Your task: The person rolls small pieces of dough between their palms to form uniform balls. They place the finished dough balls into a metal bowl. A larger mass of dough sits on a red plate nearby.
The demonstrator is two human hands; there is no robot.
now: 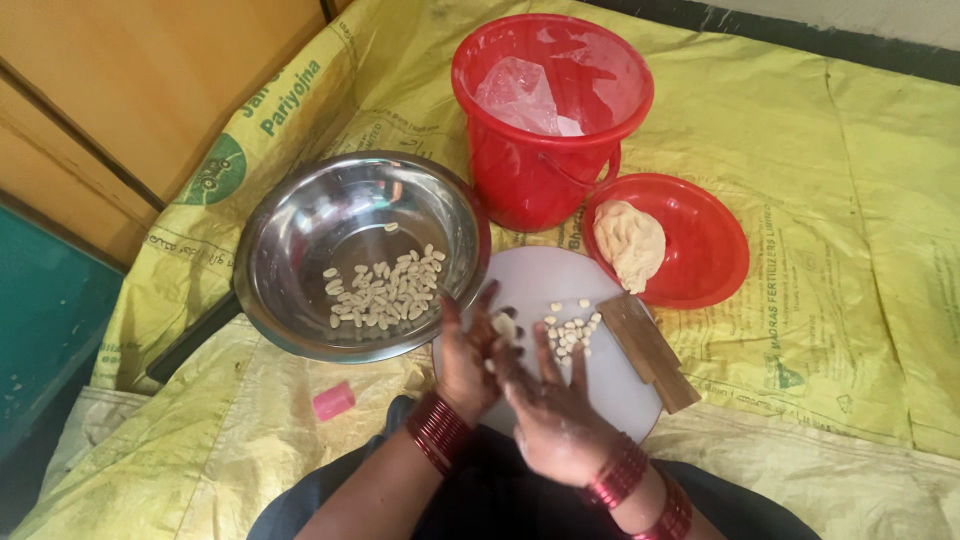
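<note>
My left hand [466, 350] and my right hand [555, 415] meet over the near edge of a round white board [540, 275]. A small pale piece of dough [505, 325] sits between the two palms. Both wrists wear red bangles. Several small dough pieces [570, 332] lie on the board just beyond my right fingers. A steel bowl [300, 225] to the left holds many more small pieces [385, 288]. A lump of dough [630, 242] rests in a red lid [710, 250].
A red bucket [550, 110] with a clear plastic bag inside stands behind the board. A brown wooden piece [650, 350] lies on the board's right edge. A small pink object [334, 400] lies on the yellow sacking [850, 250]. Wooden panels stand at the left.
</note>
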